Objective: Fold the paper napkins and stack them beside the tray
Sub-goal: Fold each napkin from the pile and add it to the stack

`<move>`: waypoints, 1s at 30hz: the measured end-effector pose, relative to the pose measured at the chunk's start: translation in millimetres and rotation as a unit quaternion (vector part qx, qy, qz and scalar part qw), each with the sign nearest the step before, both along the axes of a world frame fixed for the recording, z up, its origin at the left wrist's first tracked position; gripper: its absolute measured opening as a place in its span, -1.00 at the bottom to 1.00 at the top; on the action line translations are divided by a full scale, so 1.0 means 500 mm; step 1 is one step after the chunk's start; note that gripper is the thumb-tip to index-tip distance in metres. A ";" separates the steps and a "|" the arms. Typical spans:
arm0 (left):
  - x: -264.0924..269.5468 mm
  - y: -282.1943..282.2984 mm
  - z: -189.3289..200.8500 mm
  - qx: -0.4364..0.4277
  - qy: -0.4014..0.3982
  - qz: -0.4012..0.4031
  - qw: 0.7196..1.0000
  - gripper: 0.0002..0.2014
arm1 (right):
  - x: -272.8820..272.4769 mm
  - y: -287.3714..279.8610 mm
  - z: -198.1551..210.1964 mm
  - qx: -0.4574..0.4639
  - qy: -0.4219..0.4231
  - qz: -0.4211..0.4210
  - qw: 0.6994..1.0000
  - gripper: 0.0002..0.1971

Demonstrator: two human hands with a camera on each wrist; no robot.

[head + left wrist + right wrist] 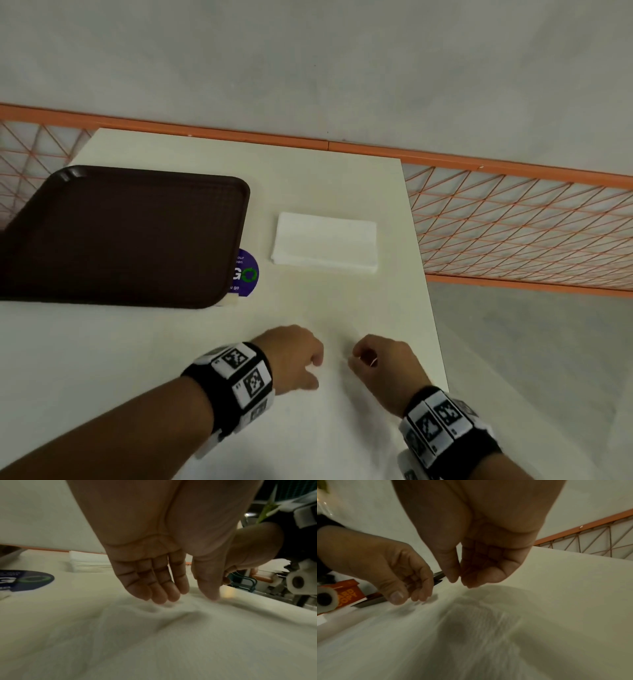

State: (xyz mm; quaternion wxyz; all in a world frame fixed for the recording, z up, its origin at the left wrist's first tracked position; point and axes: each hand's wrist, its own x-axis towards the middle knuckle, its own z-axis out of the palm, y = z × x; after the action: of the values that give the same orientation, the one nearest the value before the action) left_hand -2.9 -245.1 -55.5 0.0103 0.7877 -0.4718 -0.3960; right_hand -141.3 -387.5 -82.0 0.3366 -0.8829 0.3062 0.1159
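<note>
An unfolded white paper napkin [308, 428] lies spread on the cream table [342, 178] right in front of me, blurred in the wrist views [154, 635] [479, 628]. Both hands are at its far edge. My left hand [317, 373] [188, 597] has loosely curved fingers and a parted thumb, the tips touching the rumpled paper. My right hand [352, 359] [460, 583] has its thumb and fingertips brought together on the napkin's edge. A stack of folded napkins [325, 241] [85, 563] lies just right of the dark brown tray [120, 240].
A round purple sticker [245, 272] shows at the tray's near right corner. The table's right edge [424, 274] drops to the floor, with an orange mesh fence [513, 222] beyond. An orange box [347, 592] and a paper roll [325, 599] sit off to the left.
</note>
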 end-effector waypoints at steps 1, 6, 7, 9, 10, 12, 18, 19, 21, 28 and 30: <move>-0.018 0.008 -0.004 0.014 0.002 -0.010 1.000 -0.55 | -0.016 0.011 -0.002 0.005 0.007 0.017 1.000 -0.96; -0.072 0.036 -0.019 0.025 -0.080 -0.057 0.995 -0.44 | -0.067 0.058 -0.012 -0.010 0.048 0.144 0.988 -0.62; -0.077 0.038 -0.020 0.029 -0.095 -0.064 0.993 -0.45 | -0.071 0.063 -0.014 -0.021 0.047 0.158 0.986 -0.57; -0.085 0.038 -0.019 0.042 -0.117 -0.065 0.990 -0.52 | -0.076 0.070 -0.016 -0.027 0.048 0.163 0.985 -0.49; -0.088 0.038 -0.017 0.049 -0.120 -0.056 0.990 -0.56 | -0.079 0.073 -0.015 -0.029 0.048 0.163 0.985 -0.45; -0.091 0.036 -0.013 0.056 -0.097 -0.015 0.994 -0.62 | -0.084 0.078 -0.015 -0.030 0.049 0.166 0.984 -0.40; -0.080 0.062 -0.011 0.049 -0.007 0.119 0.992 -0.68 | -0.092 0.076 -0.017 -0.012 0.053 0.144 0.988 -0.29; -0.076 0.066 -0.009 0.042 0.000 0.132 0.990 -0.68 | -0.092 0.076 -0.015 -0.011 0.062 0.146 0.987 -0.29; -0.068 0.070 -0.002 0.023 0.016 0.151 0.988 -0.69 | -0.089 0.077 -0.008 -0.004 0.069 0.152 0.986 -0.41; -0.053 0.086 0.021 -0.089 0.087 0.184 0.975 -0.73 | -0.082 0.086 0.019 0.272 -0.053 -0.040 0.960 -0.83; -0.043 0.096 0.030 -0.096 0.096 0.193 0.972 -0.72 | -0.087 0.084 0.024 0.308 -0.073 -0.046 0.948 -0.88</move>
State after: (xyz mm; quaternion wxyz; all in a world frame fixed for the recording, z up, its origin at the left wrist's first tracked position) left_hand -24.6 -197.1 -40.7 0.2073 0.8176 -0.3435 -0.4129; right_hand -184.6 -345.5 -70.1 0.6182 -0.7274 0.2707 0.1239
